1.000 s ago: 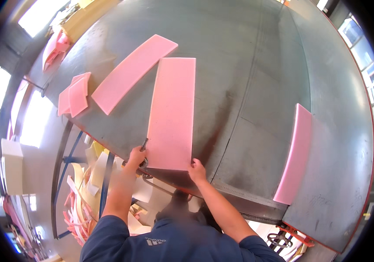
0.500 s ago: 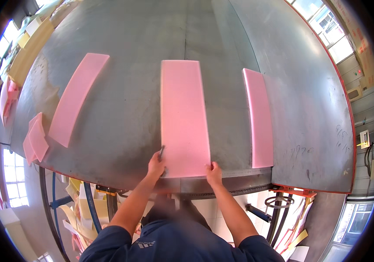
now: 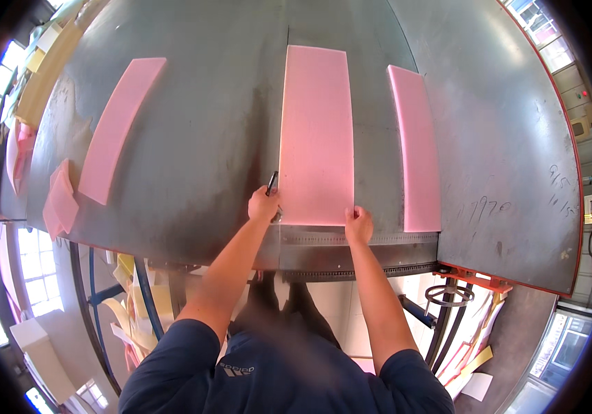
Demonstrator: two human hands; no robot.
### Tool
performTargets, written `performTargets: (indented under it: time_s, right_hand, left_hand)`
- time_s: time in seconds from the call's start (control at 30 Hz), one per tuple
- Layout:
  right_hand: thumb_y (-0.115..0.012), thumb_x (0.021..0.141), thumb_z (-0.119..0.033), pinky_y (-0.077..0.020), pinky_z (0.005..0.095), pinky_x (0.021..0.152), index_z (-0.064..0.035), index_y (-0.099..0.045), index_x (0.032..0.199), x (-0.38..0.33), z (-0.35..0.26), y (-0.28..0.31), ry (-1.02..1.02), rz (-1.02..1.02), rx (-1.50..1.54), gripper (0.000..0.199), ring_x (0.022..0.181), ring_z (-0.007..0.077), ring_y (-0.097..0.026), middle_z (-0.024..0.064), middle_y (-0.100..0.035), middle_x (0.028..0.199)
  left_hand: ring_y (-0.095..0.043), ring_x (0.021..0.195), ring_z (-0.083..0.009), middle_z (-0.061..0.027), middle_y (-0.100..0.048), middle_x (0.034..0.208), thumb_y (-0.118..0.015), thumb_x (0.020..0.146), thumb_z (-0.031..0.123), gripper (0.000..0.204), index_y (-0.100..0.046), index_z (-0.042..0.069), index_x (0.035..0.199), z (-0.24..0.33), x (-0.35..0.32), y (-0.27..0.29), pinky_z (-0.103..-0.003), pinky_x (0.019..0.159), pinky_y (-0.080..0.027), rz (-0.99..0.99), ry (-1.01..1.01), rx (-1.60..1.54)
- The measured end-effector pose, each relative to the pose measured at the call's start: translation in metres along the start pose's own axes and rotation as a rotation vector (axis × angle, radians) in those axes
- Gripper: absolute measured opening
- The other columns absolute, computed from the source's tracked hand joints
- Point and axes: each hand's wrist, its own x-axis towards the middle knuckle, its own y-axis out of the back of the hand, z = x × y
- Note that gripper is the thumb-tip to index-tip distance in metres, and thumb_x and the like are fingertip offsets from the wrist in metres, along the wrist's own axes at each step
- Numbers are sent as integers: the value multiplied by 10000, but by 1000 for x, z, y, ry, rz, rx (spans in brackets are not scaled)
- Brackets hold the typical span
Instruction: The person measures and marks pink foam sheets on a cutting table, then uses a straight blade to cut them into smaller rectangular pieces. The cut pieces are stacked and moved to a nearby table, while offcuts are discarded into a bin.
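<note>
A long pink foam slab [image 3: 316, 134] lies lengthwise on the grey metal table [image 3: 206, 152], its near end beside a ruled metal strip. At its near left corner my left hand [image 3: 264, 205] is closed around a slim dark pen [image 3: 272, 182] that points away from me; whether these fingers also grip the slab is hard to see. My right hand [image 3: 358, 225] pinches the near right corner of the slab. Another pink foam piece [image 3: 416, 152] lies to the right, and a third pink foam strip [image 3: 120, 131] is at the left.
Small pink offcuts [image 3: 60, 200] sit by the table's left edge. Below the front edge, a handwheel [image 3: 449, 295] is at the right and yellowish foam scraps [image 3: 130, 310] are at the left. A raised metal panel [image 3: 496, 159] with handwritten marks borders the right side.
The middle slab has shifted right and away from the table's front edge, both hands moving with it. The view has also shifted, so the side pieces appear higher.
</note>
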Motion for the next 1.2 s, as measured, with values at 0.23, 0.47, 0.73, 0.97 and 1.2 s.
performTargets:
  time_s: [0.23, 0.47, 0.73, 0.97, 1.2]
  right_hand:
    - [-685, 857, -228, -520, 390, 814, -61, -718, 1008, 8, -4, -5, -81, 24, 129, 228, 881, 270, -681, 114, -714, 945]
    - [-694, 835, -189, -527, 386, 796, -69, -724, 995, 13, -10, -12, -73, 55, 131, 202, 871, 268, -689, 114, -721, 943]
    - [-695, 837, -199, -527, 384, 802, -79, -728, 976, -6, 3, -1, -101, -31, 140, 186, 891, 272, -688, 111, -717, 957]
    - [-692, 832, -219, -532, 373, 791, -91, -741, 964, -5, 6, 5, -77, -57, 95, 191, 855, 258, -699, 91, -732, 896]
    - [-684, 835, -247, -532, 379, 784, -98, -742, 970, -10, 6, 10, -107, -98, 77, 208, 853, 259, -703, 92, -735, 903]
  left_hand:
    - [-698, 809, -245, -75, -718, 841, -720, 803, 269, 175, -715, 122, 898, -12, 14, -4, -372, 715, -528, -34, -3, -52]
    - [-698, 776, -233, -78, -711, 813, -709, 797, 215, 134, -710, 116, 887, -4, 15, 2, -370, 698, -526, -4, 1, -98]
    - [-696, 783, -238, -74, -711, 822, -717, 787, 213, 125, -711, 129, 879, -27, 3, -2, -369, 710, -528, -29, 33, -94]
    - [-698, 816, -257, -69, -715, 828, -712, 776, 222, 125, -717, 141, 871, -23, -6, -4, -381, 733, -534, 59, -12, -53]
    - [-643, 697, -185, -65, -675, 746, -743, 792, 185, 141, -694, 71, 858, -25, -11, -2, -360, 646, -496, 65, -24, -83]
